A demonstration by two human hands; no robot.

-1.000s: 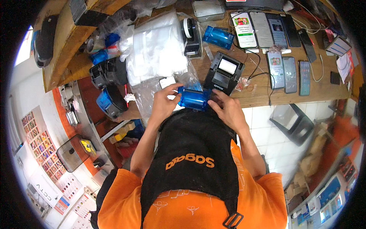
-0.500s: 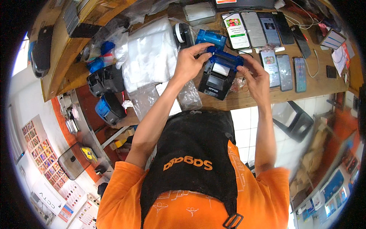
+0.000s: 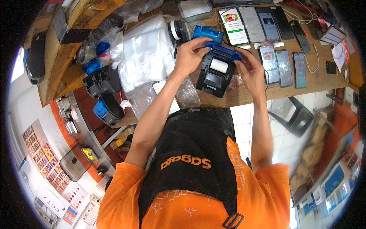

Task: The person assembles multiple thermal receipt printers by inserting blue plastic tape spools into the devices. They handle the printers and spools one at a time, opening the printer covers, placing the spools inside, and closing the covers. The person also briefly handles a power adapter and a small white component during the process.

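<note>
A small black receipt printer point(image 3: 213, 81) lies on the wooden bench in front of me. Its translucent blue lid point(image 3: 223, 50) is raised at the far end, and a white paper roll point(image 3: 219, 66) shows inside. My left hand point(image 3: 190, 56) pinches the lid's left end between thumb and fingers. At the right end, the thumb and fingers of my right hand point(image 3: 248, 71) grip the same lid. Just beyond the lid lies another translucent blue part point(image 3: 207, 34). Whether the lid is joined to the printer at its far edge is hard to see.
Left of the printer lie clear plastic bags point(image 3: 143, 53) and a black-and-white roll-shaped item point(image 3: 177, 30). Several phones point(image 3: 251, 24) rest on the right side with loose cables. More black and blue devices point(image 3: 108, 108) sit at the bench's left. A black chair point(image 3: 295, 118) stands beyond the front edge.
Both hands have tipped the blue lid back, away from me. More of the paper roll is uncovered now. The printer has barely shifted.
</note>
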